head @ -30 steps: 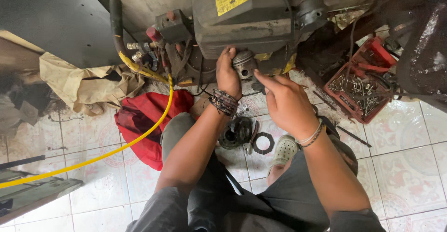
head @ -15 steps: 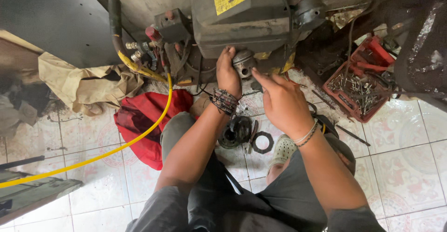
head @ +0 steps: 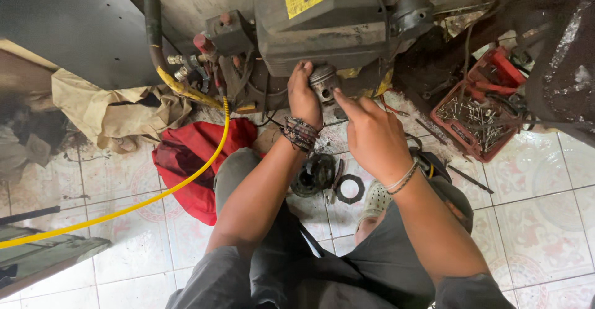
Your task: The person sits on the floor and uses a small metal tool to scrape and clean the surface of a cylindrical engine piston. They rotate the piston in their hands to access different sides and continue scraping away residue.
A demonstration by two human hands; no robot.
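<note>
A red plastic crate (head: 480, 120) sits on the tiled floor (head: 545, 222) at the right, under the dark machinery, and it holds a loose heap of metal nails or screws, with a few darker tools lying over its far edge. Left of the person's knees a red cloth bag (head: 189, 160) lies crumpled on the tiles; what is in it cannot be seen. A yellow hose (head: 149, 197) runs across the bag from the lower left up to the fittings below the dark engine block (head: 322, 24). The small metal piston (head: 323, 83) hangs just under that block, at its lower edge. The left hand (head: 304, 101) reaches up beside it, its grip closed around the piston's left side with the thumb and fingers pressed to the metal. The right hand (head: 372, 135) is just to the right and a little lower, its forefinger stretched out so that the tip touches the piston's underside, the other fingers loosely curled and holding nothing that can be seen. On the floor between the forearms lie a dark round machine part (head: 314, 174) and a black ring gasket (head: 351, 188), well apart from both hands.
</note>
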